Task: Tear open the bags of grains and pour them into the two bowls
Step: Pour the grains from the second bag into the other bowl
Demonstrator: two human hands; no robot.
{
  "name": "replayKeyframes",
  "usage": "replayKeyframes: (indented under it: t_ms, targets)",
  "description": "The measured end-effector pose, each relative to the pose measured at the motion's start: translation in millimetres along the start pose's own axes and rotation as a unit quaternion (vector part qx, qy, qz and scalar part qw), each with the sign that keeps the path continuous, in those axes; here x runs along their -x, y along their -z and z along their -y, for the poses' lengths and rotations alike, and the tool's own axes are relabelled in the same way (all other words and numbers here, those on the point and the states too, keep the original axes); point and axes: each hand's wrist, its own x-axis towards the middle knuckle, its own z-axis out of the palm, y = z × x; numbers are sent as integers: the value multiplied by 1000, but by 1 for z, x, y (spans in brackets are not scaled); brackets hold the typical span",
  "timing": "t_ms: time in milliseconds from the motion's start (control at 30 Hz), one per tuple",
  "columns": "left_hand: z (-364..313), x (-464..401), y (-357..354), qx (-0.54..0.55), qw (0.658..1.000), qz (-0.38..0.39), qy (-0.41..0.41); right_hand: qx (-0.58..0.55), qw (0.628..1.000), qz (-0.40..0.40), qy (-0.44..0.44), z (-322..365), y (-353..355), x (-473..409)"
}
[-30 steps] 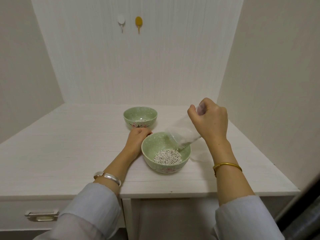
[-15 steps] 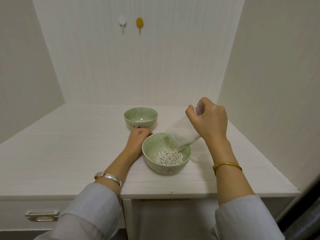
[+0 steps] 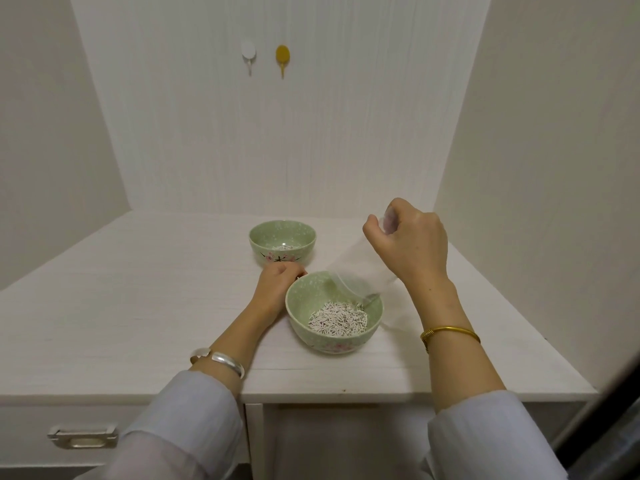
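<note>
Two green flowered bowls stand on the white counter. The near bowl (image 3: 301, 306) holds a heap of pale grains (image 3: 337, 319). The far bowl (image 3: 282, 241) has a few grains at its bottom. My right hand (image 3: 410, 242) pinches the bottom end of a clear plastic bag (image 3: 349, 268), upended with its open mouth hanging just inside the near bowl's right rim. The bag looks empty. My left hand (image 3: 275, 289) rests on the counter against the near bowl's left side, fingers curled by the rim.
The white counter (image 3: 138, 306) is boxed in by walls at the back and both sides. Two hooks (image 3: 248, 53) hang on the back wall. A drawer handle (image 3: 82, 439) sits below the front edge at left.
My right hand has lifted the bag slightly; the bag's mouth stays over the near bowl. The left hand and both bowls have not moved.
</note>
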Motion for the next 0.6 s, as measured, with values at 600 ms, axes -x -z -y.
replayKeyframes:
  t_ms: [600]
  targets:
    - [-60,27,4,-35,983,148,-100,87,961,222,140,31,-7,-6]
